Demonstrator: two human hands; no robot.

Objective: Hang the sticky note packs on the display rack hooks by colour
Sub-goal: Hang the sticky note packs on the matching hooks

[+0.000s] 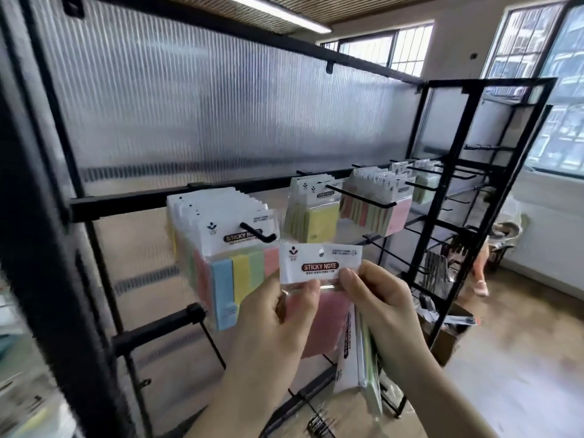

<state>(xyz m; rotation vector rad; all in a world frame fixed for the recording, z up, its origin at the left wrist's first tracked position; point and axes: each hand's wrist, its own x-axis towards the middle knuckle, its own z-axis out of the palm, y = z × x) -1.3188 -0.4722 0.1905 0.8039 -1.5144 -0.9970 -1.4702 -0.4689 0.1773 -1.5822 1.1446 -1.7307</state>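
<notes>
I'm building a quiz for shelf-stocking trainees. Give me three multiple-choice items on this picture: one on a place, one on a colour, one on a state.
1. Where does the multicolour pack hang?
A. On the nearest hook, left of the yellow packs
B. On the far side rack
C. On the floor

2. What colour are the notes in the pack held by both hands?
A. Blue
B. Pink
C. Yellow

3. How is that pack right now?
A. Hanging on a hook
B. Pinched by both hands, off any hook
C. Lying on a shelf

Answers:
1 A: the multicolour pack hangs on the nearest hook, with the yellow packs to its right.
2 B: the held pack shows pink below its white header.
3 B: the left hand and right hand pinch it below the hook.
</notes>
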